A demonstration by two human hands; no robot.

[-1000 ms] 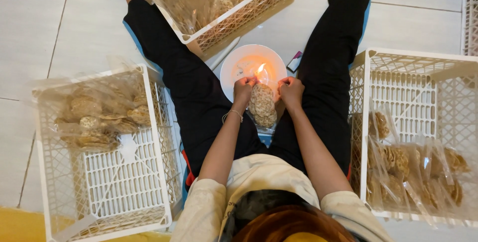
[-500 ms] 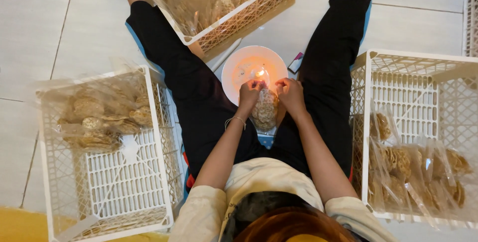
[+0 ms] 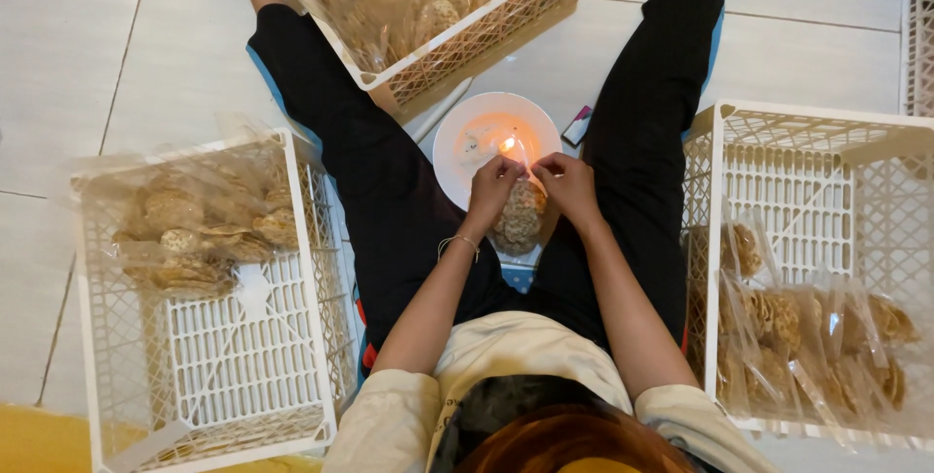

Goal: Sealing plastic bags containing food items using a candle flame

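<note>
I sit on a tiled floor with my legs spread. My left hand (image 3: 492, 187) and my right hand (image 3: 567, 181) both pinch the top edge of a clear plastic bag of round brown crackers (image 3: 519, 216) between my knees. The bag's top is held right at a small candle flame (image 3: 508, 145) that burns on a white plate (image 3: 465, 137) in front of me. The two hands are close together, almost touching above the bag.
A white plastic crate (image 3: 209, 356) on my left holds several cracker bags. Another white crate (image 3: 808, 171) on my right holds sealed bags. A third crate (image 3: 467, 35) of bagged crackers stands ahead, beyond the plate. A small dark object (image 3: 578, 123) lies beside the plate.
My hands have come closer together at the bag's top, near the flame; a second ago they were farther apart with the bag's mouth stretched wide.
</note>
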